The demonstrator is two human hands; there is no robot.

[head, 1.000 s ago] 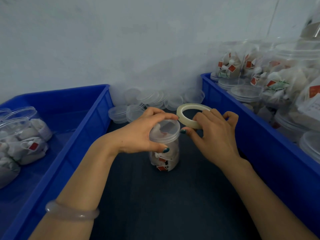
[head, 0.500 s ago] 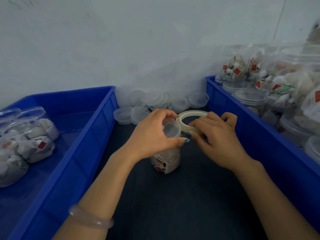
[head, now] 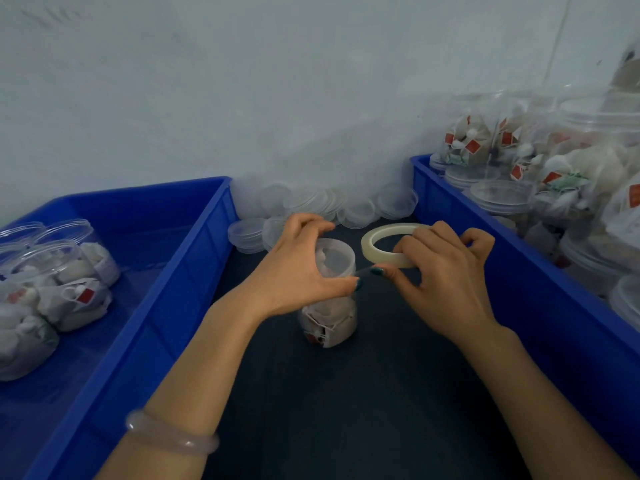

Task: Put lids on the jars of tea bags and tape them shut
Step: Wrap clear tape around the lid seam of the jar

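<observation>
Plastic jar [head: 329, 323] gripped by curled left hand [head: 298, 271]; right hand [head: 446, 282] pinches tape roll [head: 367, 244] (aloft).

A clear plastic jar of tea bags [head: 329, 317] stands on the dark counter [head: 381, 393] between two blue plastic bins: the left bin [head: 194, 271] holds filled jars [head: 69, 289] at its left side, and the right bin [head: 485, 244] holds stacked jars [head: 571, 174]. Behind it, a heap of clear round lids [head: 346, 206] lies against the white wall [head: 242, 98]. The left hand [head: 301, 271] grips the jar's top, and just right of it the right hand [head: 446, 278] holds a pale ring of tape [head: 377, 237].

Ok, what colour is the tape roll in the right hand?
Pale cream, slightly translucent: the tape roll shows best in the head view.
</observation>
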